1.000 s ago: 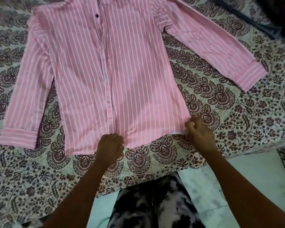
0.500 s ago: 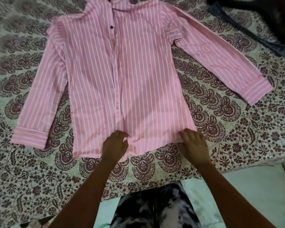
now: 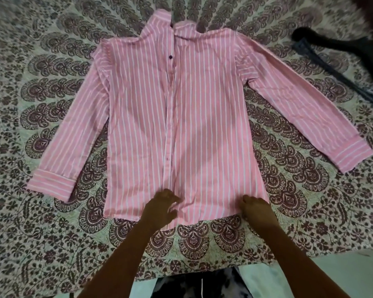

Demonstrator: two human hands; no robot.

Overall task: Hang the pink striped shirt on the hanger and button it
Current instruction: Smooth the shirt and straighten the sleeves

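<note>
The pink striped shirt [image 3: 202, 117] lies flat and face up on the bed, sleeves spread to both sides, collar at the far end. Its front placket runs down the middle with a dark button near the chest. My left hand [image 3: 162, 208] is at the bottom hem by the placket, fingers curled into the fabric, which puckers around them. My right hand [image 3: 255, 208] grips the hem at the shirt's lower right corner. I cannot make out a hanger for certain.
A patterned maroon-and-cream bedsheet [image 3: 52, 244] covers the bed. A dark blue strap [image 3: 336, 72] and a black object [image 3: 323, 39] lie at the far right. The bed's near edge and pale floor [image 3: 342, 276] are below my arms.
The view has tilted up, so the whole shirt with its collar now shows. Both hands stay on the bottom hem, the left one shifting slightly at the placket.
</note>
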